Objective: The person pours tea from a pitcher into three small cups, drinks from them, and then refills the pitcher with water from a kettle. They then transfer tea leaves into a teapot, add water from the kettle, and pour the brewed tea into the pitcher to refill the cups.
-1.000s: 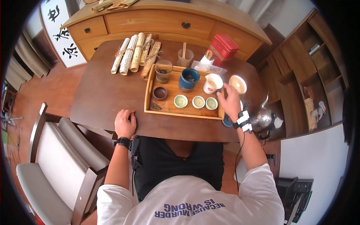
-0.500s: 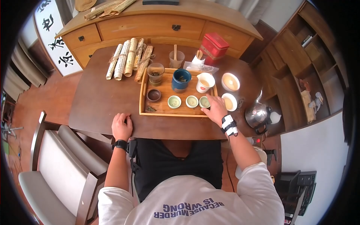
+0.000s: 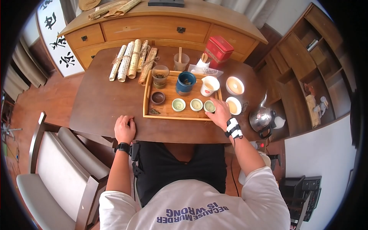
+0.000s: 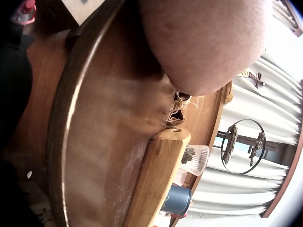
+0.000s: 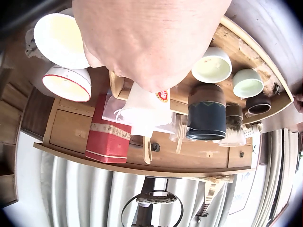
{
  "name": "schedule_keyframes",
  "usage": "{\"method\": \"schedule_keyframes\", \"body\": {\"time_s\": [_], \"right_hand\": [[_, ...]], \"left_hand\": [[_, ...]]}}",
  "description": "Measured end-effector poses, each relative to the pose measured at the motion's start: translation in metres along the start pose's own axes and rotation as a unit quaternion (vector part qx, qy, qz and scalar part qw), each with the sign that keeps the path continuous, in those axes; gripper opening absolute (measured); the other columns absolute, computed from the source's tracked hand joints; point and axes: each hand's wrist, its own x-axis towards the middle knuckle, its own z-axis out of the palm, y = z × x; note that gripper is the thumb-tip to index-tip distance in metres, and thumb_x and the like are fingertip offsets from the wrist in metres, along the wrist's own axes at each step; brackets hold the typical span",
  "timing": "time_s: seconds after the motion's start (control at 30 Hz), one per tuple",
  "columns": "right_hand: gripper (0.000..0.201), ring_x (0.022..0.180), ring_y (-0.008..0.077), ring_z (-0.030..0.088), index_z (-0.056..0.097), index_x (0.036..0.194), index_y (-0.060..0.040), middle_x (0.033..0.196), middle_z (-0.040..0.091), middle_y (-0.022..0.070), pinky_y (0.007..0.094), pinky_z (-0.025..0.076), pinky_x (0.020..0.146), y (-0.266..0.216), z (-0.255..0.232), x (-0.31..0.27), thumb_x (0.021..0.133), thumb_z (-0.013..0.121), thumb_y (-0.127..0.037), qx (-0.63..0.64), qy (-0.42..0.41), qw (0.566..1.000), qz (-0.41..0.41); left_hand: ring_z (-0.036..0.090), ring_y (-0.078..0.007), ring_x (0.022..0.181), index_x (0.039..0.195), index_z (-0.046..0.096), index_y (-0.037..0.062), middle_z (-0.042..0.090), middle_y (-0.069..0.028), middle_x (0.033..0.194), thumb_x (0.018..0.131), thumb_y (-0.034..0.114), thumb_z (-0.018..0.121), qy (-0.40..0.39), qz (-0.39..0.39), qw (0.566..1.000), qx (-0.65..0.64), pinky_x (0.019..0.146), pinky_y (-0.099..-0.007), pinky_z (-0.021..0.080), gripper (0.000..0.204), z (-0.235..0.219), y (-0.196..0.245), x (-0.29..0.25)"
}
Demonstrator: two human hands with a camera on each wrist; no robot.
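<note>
In the head view my right hand [image 3: 220,114] has its thumb and fingers about the rim of the rightmost pale green teacup [image 3: 209,105], pinching it at the tray's near right corner. The right wrist view hides that cup behind the hand. Two matching teacups, the middle one [image 3: 196,105] and the left one [image 3: 178,104], stand in a row beside it on the wooden tray [image 3: 174,116]. Behind them are a white pitcher [image 3: 210,85] and a blue pot [image 3: 185,83] holding leaves. My left hand [image 3: 124,128] rests on the table's near edge, fingers loosely bent, holding nothing.
Two white bowls, the far one [image 3: 235,86] and the near one [image 3: 233,105], stand right of the tray, with a steel kettle [image 3: 260,118] beyond. A brown cup [image 3: 157,98] sits on the tray. Behind are a red tin [image 3: 219,49] and tied scrolls [image 3: 134,60].
My right hand has come from beside the white pitcher down to the rightmost teacup, uncovering the near white bowl. The left hand stays on the table.
</note>
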Motion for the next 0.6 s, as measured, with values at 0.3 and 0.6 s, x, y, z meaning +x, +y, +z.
{"method": "schedule_keyframes", "body": {"time_s": [0.3, 0.6], "right_hand": [[0.063, 0.11, 0.0419, 0.067, 0.065, 0.13, 0.004, 0.118, 0.072, 0.0251, 0.0486, 0.051, 0.1, -0.019, -0.029, 0.002, 0.075, 0.087, -0.019, 0.067, 0.0, 0.997, 0.037], [0.063, 0.108, 0.0437, 0.069, 0.064, 0.13, 0.0072, 0.12, 0.071, 0.0272, 0.0473, 0.055, 0.095, -0.026, -0.048, 0.0, 0.076, 0.086, -0.018, 0.11, 0.033, 0.993, 0.024]], "left_hand": [[0.065, -0.0353, 0.086, 0.089, 0.072, 0.0069, 0.066, -0.0125, 0.086, 0.088, 0.007, 0.068, 0.0, 0.004, 1.0, 0.005, 0.078, -0.0454, 0.054, 0.004, 0.0, -0.001, 0.0], [0.066, -0.0352, 0.089, 0.091, 0.073, 0.0074, 0.067, -0.0123, 0.088, 0.088, 0.008, 0.068, -0.005, -0.002, 1.0, -0.001, 0.08, -0.0452, 0.054, 0.006, 0.0, -0.001, -0.001]]}}
